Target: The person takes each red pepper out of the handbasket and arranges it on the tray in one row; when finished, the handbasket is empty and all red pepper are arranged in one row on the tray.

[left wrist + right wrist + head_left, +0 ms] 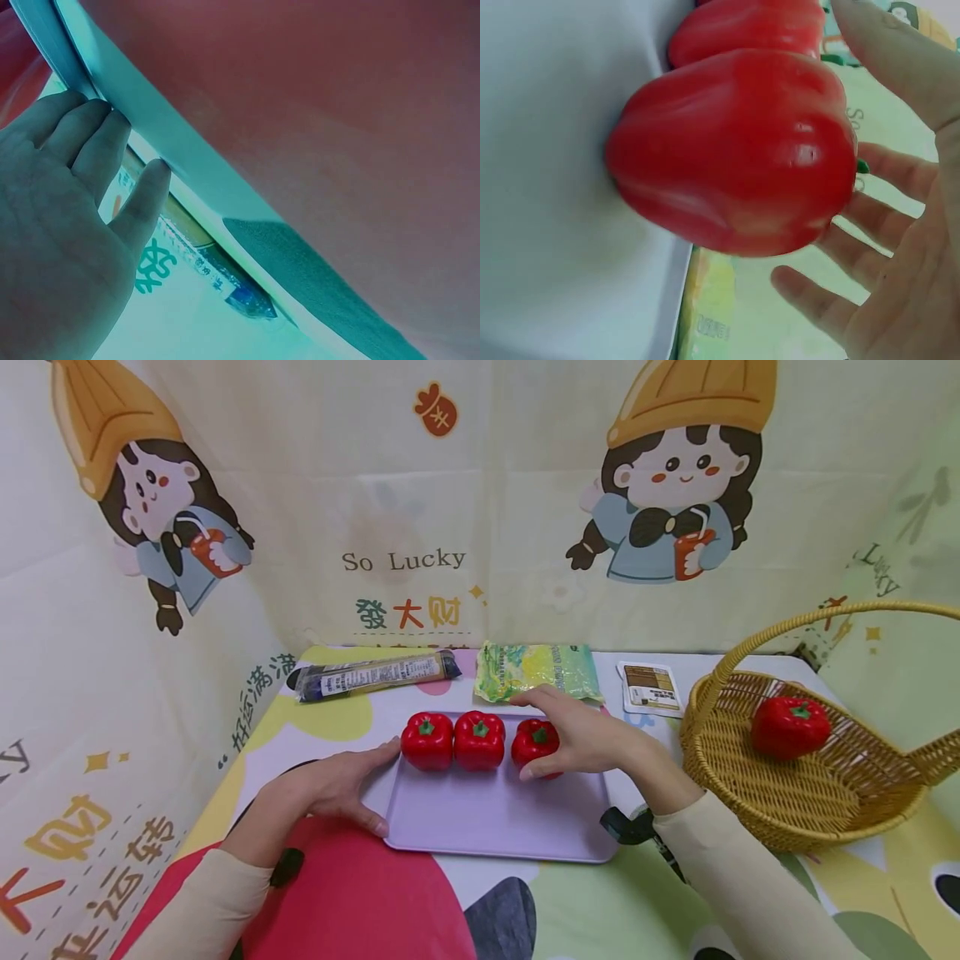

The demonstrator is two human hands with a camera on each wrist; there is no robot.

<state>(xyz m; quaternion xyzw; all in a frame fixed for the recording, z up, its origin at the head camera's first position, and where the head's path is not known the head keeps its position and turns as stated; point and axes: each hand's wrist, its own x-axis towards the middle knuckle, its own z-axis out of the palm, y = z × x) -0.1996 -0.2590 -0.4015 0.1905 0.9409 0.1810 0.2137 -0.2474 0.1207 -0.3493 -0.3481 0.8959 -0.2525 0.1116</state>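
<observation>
A lilac tray [487, 818] lies flat on the table. Along its back edge stand three red bell peppers, two close together, the left pepper [427, 742] beside the middle pepper [479, 741]. The right pepper [534, 741] stands a little apart, partly covered by my right hand [581, 735]. That hand is spread around it, thumb in front and fingers behind; in the right wrist view its fingers [832, 300] are loosely extended near the pepper's stem end. My left hand [337, 785] rests its straight fingertips at the tray's left edge, thumb at the front left corner.
A wicker basket [780, 827] with a tall handle stands on the right, one red bell pepper [791, 728] inside. Behind the tray lie a long dark packet [378, 675], a green-yellow bag [536, 670] and a small white-brown sachet [651, 688]. A printed cloth hangs behind.
</observation>
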